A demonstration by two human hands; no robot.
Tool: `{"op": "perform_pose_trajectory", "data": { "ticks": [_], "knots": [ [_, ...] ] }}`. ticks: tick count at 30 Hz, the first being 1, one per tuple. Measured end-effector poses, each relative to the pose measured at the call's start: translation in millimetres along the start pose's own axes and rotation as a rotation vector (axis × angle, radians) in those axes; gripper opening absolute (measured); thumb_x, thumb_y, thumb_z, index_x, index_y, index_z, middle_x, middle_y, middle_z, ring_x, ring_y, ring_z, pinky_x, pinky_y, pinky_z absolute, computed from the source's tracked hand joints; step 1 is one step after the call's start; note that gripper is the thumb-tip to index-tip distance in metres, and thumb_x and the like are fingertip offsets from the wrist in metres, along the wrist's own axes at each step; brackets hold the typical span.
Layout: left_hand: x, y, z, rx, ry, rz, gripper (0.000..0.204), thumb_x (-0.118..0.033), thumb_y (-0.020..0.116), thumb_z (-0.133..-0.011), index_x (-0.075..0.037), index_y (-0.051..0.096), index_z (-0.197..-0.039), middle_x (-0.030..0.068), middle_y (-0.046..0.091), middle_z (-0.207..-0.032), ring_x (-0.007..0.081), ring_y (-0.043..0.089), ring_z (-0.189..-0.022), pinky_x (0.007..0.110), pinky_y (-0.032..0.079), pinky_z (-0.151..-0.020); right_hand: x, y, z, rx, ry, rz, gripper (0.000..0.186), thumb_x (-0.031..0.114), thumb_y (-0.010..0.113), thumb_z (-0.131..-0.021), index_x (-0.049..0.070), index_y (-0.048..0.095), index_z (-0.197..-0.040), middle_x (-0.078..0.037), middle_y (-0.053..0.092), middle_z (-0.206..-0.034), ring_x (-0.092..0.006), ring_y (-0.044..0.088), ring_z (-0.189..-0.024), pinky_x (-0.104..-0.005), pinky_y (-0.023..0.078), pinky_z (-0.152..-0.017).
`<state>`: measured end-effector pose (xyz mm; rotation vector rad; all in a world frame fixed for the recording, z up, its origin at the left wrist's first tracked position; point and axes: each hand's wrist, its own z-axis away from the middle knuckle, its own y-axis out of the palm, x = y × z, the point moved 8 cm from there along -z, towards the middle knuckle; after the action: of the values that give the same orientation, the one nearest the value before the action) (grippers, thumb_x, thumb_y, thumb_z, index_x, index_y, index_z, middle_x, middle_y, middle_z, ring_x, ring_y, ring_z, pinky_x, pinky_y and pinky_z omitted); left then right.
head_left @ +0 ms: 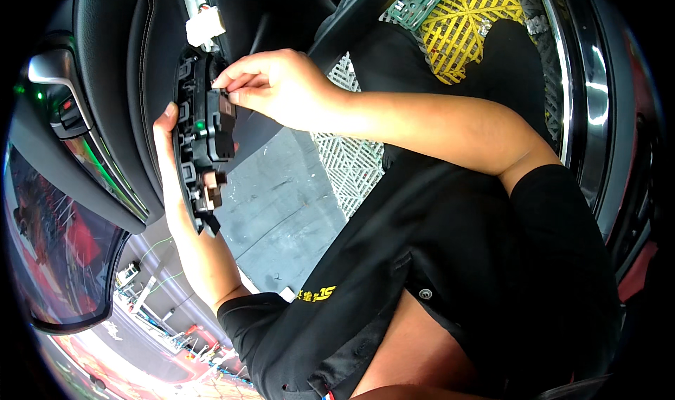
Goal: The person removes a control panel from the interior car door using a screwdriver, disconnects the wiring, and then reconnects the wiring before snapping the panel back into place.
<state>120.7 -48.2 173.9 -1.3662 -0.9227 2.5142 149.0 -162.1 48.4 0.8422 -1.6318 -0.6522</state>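
A long black plastic switch panel (188, 129), with clips and housings along it, stands on end in front of the car door. My left hand (167, 129) is closed round its left edge, thumb near the upper half, with the other fingers mostly hidden behind it. The fingers of my right hand (281, 84) are pinched together at the panel's upper right side, by a dark housing (223, 115). Anything small between those fingertips is too hidden to make out. Above the panel, a white plastic connector block (205, 26) hangs close to the door trim.
At the left is the black door trim (116, 84) with a silver handle (53, 69). A green socket set case (420, 3) lies at the top on yellow floor grating (474, 17). White grating (348, 164) and grey flooring (274, 203) lie below. A chrome-edged sill (596, 84) runs along the right.
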Motion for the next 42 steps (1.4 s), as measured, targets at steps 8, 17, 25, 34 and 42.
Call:
{"op": "perform_pose_trajectory", "data": {
  "ticks": [8, 17, 25, 34, 42],
  "knots": [
    [3.9, 6.4, -3.2, 0.020, 0.038, 0.093, 0.049, -0.050, 0.061, -0.093, -0.005, 0.068, -0.111, 0.0069, 0.073, -0.092, 0.0158, 0.071, -0.068, 0.029, 0.062, -0.061, 21.2, 11.0, 21.2, 0.194, -0.045, 0.362, 0.082, 0.024, 0.096, -0.064, 0.002, 0.053, -0.131, -0.014, 0.053, -0.125, -0.0262, 0.061, -0.119, -0.0389, 0.052, -0.104],
    [6.5, 14.4, -10.2, 0.080, 0.066, 0.156, 0.051, -0.049, 0.060, -0.094, -0.003, 0.067, -0.115, 0.0074, 0.073, -0.098, 0.0149, 0.072, -0.079, 0.027, 0.060, -0.067, 29.2, 3.0, 12.3, 0.120, -0.168, 0.435, 0.085, 0.025, 0.101, -0.055, 0.001, 0.059, -0.125, -0.010, 0.061, -0.115, -0.0241, 0.067, -0.106, -0.0355, 0.057, -0.093],
    [11.7, -6.5, -8.1, 0.235, -0.019, 0.064, 0.063, -0.062, 0.053, -0.098, -0.003, 0.066, -0.119, 0.0068, 0.072, -0.089, 0.0150, 0.068, -0.067, 0.028, 0.057, -0.058, 33.6, 6.2, 14.0, 0.138, -0.148, 0.404, 0.083, 0.033, 0.100, -0.056, -0.001, 0.063, -0.122, -0.012, 0.064, -0.113, -0.0231, 0.068, -0.104, -0.0355, 0.056, -0.094],
    [-14.9, -16.2, 17.0, 0.025, 1.514, -0.700, 0.110, -0.038, 0.083, -0.082, -0.013, 0.013, -0.163, 0.0245, 0.039, -0.154, 0.0390, 0.043, -0.143, 0.051, 0.037, -0.117, 47.5, -2.4, -12.3, 0.382, 0.049, 0.366, 0.088, 0.044, 0.093, -0.070, -0.009, 0.059, -0.132, -0.022, 0.070, -0.118, -0.0284, 0.069, -0.111, -0.0368, 0.054, -0.100],
    [-59.9, 0.2, 19.3, 0.174, 1.540, -0.191, 0.098, -0.020, 0.084, -0.077, 0.005, 0.027, -0.152, 0.0186, 0.062, -0.119, 0.0296, 0.065, -0.109, 0.042, 0.051, -0.102, 133.7, -19.6, -25.4, 0.080, -0.410, 0.737, 0.037, 0.027, 0.080, -0.087, 0.003, 0.071, -0.113, -0.011, 0.074, -0.100, -0.0191, 0.076, -0.082, -0.0304, 0.060, -0.075]
  ]
}}
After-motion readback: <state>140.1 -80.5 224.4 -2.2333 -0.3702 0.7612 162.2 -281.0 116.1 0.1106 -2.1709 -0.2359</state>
